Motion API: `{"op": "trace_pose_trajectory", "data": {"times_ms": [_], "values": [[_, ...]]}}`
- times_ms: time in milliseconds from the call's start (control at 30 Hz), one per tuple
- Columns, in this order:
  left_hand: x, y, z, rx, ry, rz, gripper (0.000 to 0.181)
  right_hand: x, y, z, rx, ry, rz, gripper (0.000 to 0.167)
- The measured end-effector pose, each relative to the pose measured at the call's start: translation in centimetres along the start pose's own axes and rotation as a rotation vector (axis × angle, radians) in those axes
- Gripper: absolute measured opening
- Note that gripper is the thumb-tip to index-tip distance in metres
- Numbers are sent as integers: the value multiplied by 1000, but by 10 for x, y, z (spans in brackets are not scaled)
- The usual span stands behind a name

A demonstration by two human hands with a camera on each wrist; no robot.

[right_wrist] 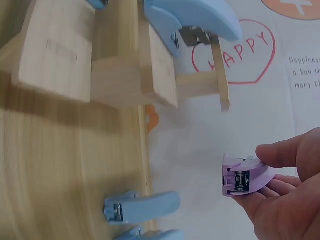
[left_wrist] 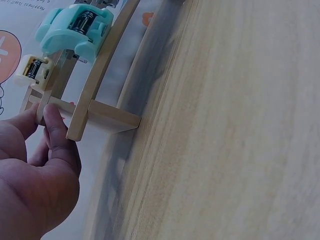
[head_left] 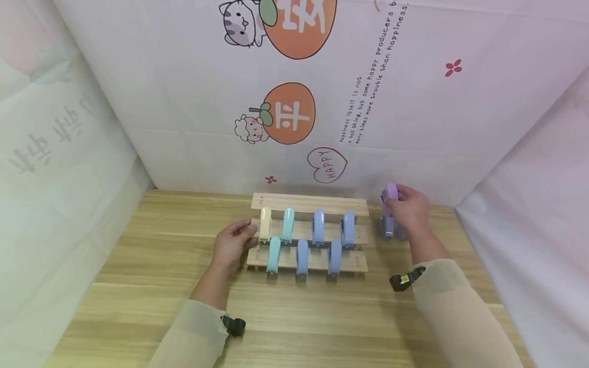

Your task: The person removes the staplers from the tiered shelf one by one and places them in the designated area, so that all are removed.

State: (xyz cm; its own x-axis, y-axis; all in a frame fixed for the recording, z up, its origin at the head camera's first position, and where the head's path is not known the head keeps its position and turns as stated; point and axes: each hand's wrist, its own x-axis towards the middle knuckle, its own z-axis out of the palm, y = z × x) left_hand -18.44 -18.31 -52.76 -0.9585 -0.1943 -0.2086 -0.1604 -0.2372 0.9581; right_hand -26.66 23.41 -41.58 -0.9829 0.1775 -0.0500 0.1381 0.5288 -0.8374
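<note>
My right hand point(head_left: 409, 209) grips a lilac stapler point(right_wrist: 250, 180) between thumb and fingers, raised right of a stepped wooden rack point(head_left: 308, 203). Below it, two blue staplers point(right_wrist: 142, 207) stand on the table. My left hand point(head_left: 231, 244) pinches the left end of a rack plank point(left_wrist: 80, 117). On the middle step sit a cream stapler point(head_left: 265, 224), a teal stapler point(head_left: 288, 224) and two blue ones point(head_left: 318, 226). The front step carries another teal stapler point(head_left: 273, 254) and two more blue ones point(head_left: 334, 256).
The rack stands on a wood-grain table point(head_left: 287, 328), near its back edge. A white printed cloth point(head_left: 189, 89) rises behind it, and further white cloth point(head_left: 544, 180) hangs at both sides. Black cameras point(head_left: 234, 326) are strapped to both wrists.
</note>
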Motion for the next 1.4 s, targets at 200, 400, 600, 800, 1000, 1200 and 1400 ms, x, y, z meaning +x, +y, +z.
{"op": "trace_pose_trajectory", "data": {"times_ms": [200, 400, 600, 800, 1000, 1200, 1400], "values": [[1, -1, 0, -20, -7, 4, 41, 1, 13, -5, 40, 2, -3, 67], [1, -1, 0, -31, -17, 1, 40, 3, 26, -9, 46, 11, 10, 67], [1, -2, 0, -32, -18, -8, 41, 6, 36, -15, 30, 7, 33, 68], [0, -2, 0, -24, -23, -12, 41, 9, 48, -25, -30, 22, 23, 69], [2, -1, -1, -27, -24, -10, 42, 13, 57, -35, -47, 46, 33, 71], [2, 0, -1, -32, -19, -16, 42, 18, 66, -44, -71, 71, 51, 71], [1, 0, -1, -32, -19, -15, 41, 21, 75, -55, 0, 71, 105, 75]]}}
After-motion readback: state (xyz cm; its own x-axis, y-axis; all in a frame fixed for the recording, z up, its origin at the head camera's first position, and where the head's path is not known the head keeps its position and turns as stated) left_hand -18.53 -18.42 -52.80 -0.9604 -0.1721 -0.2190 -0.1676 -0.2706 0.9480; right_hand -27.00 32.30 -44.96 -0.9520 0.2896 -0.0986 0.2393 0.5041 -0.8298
